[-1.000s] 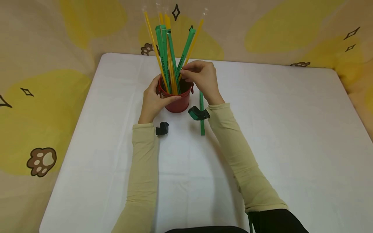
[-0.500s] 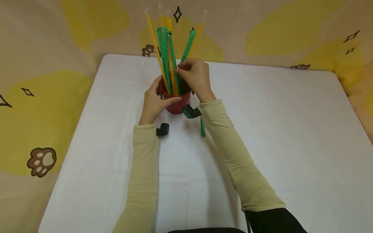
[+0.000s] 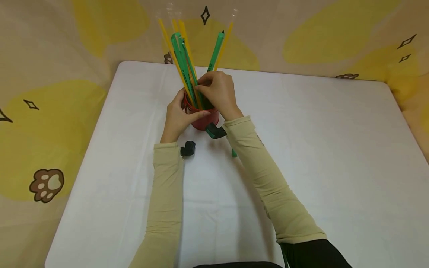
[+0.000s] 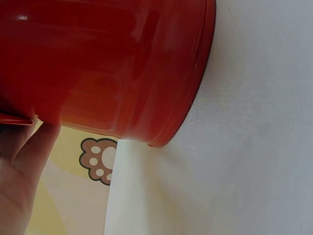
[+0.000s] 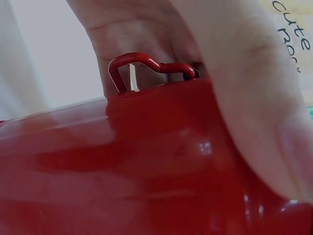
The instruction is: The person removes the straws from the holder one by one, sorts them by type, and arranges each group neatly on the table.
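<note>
“Head view first: what do our hands hold?”

“Our left hand grips the round, glossy red metal-looking bucket, thumb along its near rim; it stands upright on the white-covered desk. Our right hand reaches over its mouth, thumb and finger pinching at the long, thin green sticks with dark lettering; which one, we can't tell.”

“And what else is inside?”

“Slim yellow sticks in clear wrapping lean with those green ones toward our left hand's side. Beyond our right hand, one slanting green stick and one slanting yellow stick tilt the other way.”

“Which step would we call this?”

“Arranging the sticks in the bucket, we'd judge, with our left hand steadying it.”

“And the next move?”

“Probably a light right-hand touch and a firm left hold, lest the bucket tip. A loose green stick's end shows on the desk just beside our right sleeve; fetching that would first need our right hand free.”
</note>
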Tool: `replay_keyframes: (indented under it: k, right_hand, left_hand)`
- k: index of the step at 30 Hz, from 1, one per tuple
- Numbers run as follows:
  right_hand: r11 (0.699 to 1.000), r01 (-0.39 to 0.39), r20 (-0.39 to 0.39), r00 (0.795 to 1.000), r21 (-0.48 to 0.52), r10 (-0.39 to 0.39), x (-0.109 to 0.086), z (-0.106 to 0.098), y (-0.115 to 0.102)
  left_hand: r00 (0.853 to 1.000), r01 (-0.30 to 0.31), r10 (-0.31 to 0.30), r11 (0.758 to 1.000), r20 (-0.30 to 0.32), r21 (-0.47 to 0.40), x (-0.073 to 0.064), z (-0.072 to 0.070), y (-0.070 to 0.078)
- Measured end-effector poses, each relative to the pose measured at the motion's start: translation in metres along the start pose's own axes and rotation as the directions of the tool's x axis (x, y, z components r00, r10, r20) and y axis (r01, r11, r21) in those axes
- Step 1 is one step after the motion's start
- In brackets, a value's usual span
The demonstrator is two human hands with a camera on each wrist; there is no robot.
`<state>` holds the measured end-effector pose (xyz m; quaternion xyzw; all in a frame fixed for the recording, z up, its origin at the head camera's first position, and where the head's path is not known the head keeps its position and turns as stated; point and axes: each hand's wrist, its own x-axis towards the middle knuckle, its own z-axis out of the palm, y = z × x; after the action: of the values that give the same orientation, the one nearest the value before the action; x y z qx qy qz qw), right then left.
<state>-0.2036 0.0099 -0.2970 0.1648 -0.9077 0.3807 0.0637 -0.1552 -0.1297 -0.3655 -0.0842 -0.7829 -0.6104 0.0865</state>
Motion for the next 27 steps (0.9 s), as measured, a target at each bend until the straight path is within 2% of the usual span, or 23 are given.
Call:
replay_keyframes:
  k: [6, 16, 24, 27]
  right_hand:
    - [1.0, 0.028, -0.018, 0.999, 0.013, -0.028, -0.001, 0.0, 0.002]
    - [0.992, 0.057, -0.047, 0.998, 0.116, -0.051, -0.008, -0.006, 0.01]
    - [0.968, 0.089, -0.111, 0.992, 0.234, -0.065, -0.013, -0.014, 0.017]
    - [0.96, 0.078, -0.137, 0.99, 0.267, -0.043, -0.015, -0.018, 0.018]
  left_hand:
    - [1.0, 0.006, -0.006, 1.0, 0.0, 0.006, 0.0, 0.0, 0.001]
    - [1.0, 0.013, -0.013, 1.0, 0.004, 0.003, 0.001, 0.0, -0.001]
    - [1.0, 0.028, -0.028, 1.0, 0.013, -0.009, 0.001, 0.0, -0.001]
    - [0.999, 0.031, -0.03, 0.999, 0.012, -0.009, 0.001, -0.001, 0.0]
